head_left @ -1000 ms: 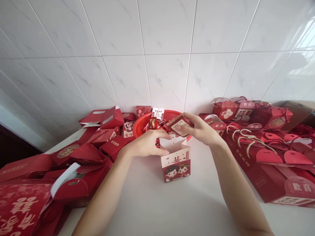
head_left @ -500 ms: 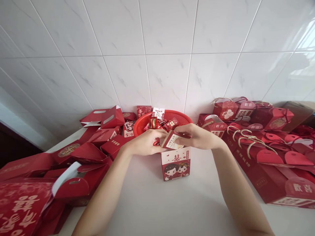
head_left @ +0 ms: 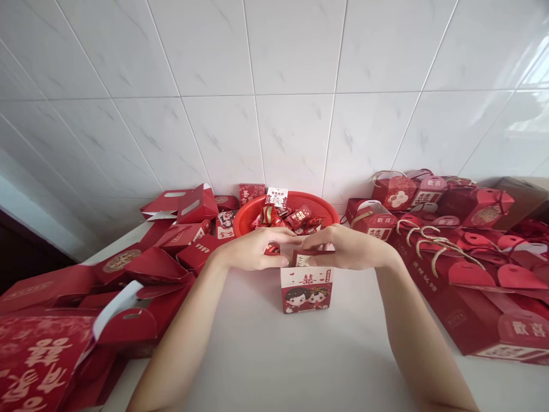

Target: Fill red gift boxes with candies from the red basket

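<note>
A small red and white gift box, printed with two cartoon figures, stands upright with its top open. My left hand grips the box's left rim, thumb on the near side and fingers reaching behind. From above, my right hand holds a small dark-red packet with a cream label, which sits partly down inside the opening; the box's front wall hides its lower part. Just behind both hands is a red plastic basket with wrapped sweets and a white card in it.
Red cartons, some with open flaps, crowd the left side of the white table. On the right are several gift boxes, some with rope handles. A tiled wall rises behind the basket.
The packet has gone down from above the gift box into its opening, with my right hand lowering along with it. My left hand stays at the box's left side.
</note>
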Demonstrator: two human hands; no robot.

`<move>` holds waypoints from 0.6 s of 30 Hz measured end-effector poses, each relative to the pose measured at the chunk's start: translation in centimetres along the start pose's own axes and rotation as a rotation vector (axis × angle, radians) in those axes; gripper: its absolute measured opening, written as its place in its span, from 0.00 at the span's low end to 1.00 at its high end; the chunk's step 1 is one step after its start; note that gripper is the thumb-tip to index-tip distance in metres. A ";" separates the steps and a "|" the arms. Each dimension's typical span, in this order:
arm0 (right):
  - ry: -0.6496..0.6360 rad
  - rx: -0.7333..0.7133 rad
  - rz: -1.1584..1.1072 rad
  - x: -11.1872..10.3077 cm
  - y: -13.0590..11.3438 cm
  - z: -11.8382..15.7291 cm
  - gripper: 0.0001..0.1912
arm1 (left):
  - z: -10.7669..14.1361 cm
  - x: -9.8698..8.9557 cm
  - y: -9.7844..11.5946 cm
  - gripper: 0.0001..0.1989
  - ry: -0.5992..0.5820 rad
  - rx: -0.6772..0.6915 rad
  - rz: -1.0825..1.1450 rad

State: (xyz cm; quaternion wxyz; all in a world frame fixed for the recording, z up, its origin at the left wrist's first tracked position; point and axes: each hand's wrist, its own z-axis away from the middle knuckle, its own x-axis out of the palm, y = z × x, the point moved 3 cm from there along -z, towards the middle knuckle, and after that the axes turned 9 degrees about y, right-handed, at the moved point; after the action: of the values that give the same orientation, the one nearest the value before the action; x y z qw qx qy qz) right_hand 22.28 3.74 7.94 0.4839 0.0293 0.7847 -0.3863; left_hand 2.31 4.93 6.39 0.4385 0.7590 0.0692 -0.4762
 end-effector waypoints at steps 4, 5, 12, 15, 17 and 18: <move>0.068 -0.012 -0.001 -0.2 -0.3 0.0 0.12 | 0.0 0.0 0.0 0.22 0.005 0.011 0.007; 0.088 -0.008 0.012 -0.3 -0.3 0.0 0.12 | -0.1 0.0 0.0 0.22 0.001 0.015 0.014; 0.055 -0.042 -0.013 0.8 -0.7 -0.5 0.16 | -0.1 0.0 0.4 0.22 -0.007 0.019 0.051; 0.091 -0.030 0.023 0.4 -0.9 -0.1 0.17 | -0.1 -0.1 0.3 0.25 0.013 0.019 0.045; 0.112 0.002 0.060 0.2 -0.9 0.1 0.17 | -0.1 0.0 0.2 0.26 0.013 0.012 0.029; 0.105 0.022 0.074 0.2 -0.8 0.1 0.17 | -0.1 0.0 0.1 0.26 0.007 0.008 0.022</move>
State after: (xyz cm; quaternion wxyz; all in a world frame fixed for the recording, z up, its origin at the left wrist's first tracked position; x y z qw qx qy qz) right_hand 21.93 3.06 8.24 0.4555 0.0840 0.8032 -0.3746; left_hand 2.48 4.96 6.51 0.4403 0.7632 0.0605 -0.4690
